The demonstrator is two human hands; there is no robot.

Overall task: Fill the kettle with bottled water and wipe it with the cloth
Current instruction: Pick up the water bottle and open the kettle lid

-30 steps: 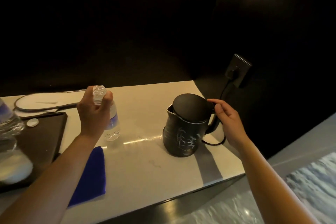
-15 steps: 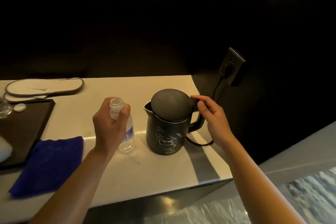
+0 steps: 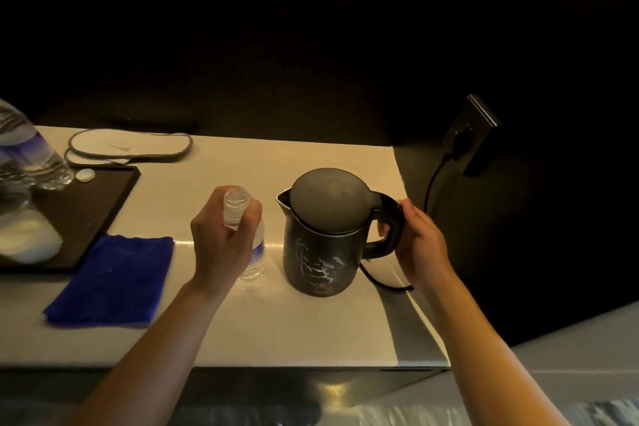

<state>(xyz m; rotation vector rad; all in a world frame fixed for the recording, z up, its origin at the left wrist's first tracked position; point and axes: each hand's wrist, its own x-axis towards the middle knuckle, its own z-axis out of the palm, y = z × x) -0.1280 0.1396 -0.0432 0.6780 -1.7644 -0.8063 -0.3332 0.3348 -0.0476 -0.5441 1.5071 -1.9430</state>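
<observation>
We logged one kettle (image 3: pixel 323 239), lid shut, near the tabletop (image 3: pixel 311 328) right edge, right hand (image 3: pixel 420 245) fingers wrapping its handle; left hand (image 3: pixel 221 245) gripped one uncapped bottle (image 3: pixel 242 218); one cloth (image 3: pixel 114 280) lay left, open tabletop in front.

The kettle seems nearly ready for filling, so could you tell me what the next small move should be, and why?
Probably open the lid: it sits shut on the kettle, so no water can go in. The right hand is at the handle, well placed to do it, while the left hand holds the uncapped bottle upright beside the kettle.
</observation>
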